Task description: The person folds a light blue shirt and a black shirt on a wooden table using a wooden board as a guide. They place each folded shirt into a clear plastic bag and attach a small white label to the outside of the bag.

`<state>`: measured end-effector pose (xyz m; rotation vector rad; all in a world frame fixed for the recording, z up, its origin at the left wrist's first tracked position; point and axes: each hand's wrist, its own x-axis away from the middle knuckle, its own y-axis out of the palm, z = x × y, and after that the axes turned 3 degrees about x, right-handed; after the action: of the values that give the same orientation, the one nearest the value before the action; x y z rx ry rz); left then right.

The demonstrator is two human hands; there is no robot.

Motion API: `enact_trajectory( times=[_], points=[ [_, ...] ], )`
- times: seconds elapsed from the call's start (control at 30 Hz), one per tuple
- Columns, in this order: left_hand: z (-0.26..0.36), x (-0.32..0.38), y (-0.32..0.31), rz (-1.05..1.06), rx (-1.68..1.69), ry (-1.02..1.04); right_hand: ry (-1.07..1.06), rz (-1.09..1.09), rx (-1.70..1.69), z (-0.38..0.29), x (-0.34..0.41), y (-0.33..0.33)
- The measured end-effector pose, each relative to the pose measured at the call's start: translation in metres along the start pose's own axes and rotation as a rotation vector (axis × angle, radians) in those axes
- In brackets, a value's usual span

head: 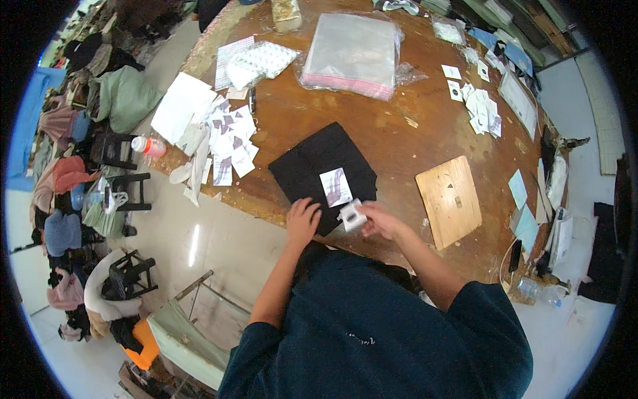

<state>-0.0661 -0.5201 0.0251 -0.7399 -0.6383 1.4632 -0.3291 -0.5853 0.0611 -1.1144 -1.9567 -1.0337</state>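
A folded black cloth item (324,154) lies on the brown wooden table before me, with a white printed card (336,187) on top of it. My left hand (303,219) rests on the cloth's near left edge, fingers apart, holding nothing. In my right hand (381,220) is a small white card with a black mark (353,217), slightly blurred, over the cloth's near right edge. A thin wooden board (451,202) lies to the right of that hand.
Scattered printed cards (232,134) and white sheets (183,107) lie at left, near a red-and-white bottle (149,146). Clear plastic bags (351,50) are stacked at the far side. Small white cards (481,109) form a pile at right. Black stools (132,192) stand on the floor.
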Motion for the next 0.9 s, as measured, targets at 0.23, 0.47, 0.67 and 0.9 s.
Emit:
enact_trajectory(
  times=[0.23,0.47,0.67,0.9],
  points=[
    [-0.011,0.002,0.006,0.149,0.606,-0.82,-0.844,0.722,0.6,-0.081,-0.065,0.006],
    [0.005,-0.121,-0.031,-0.112,0.293,-0.491,-0.615,0.133,0.35,-0.065,-0.086,-0.012],
    [0.086,-0.176,0.013,-0.722,0.356,0.35,-0.366,0.434,-0.16,-0.077,-0.067,-0.022],
    [-0.018,-0.418,0.027,-0.342,-0.002,0.473,-0.417,0.661,-0.267,-0.039,-0.022,-0.063]
  ],
)
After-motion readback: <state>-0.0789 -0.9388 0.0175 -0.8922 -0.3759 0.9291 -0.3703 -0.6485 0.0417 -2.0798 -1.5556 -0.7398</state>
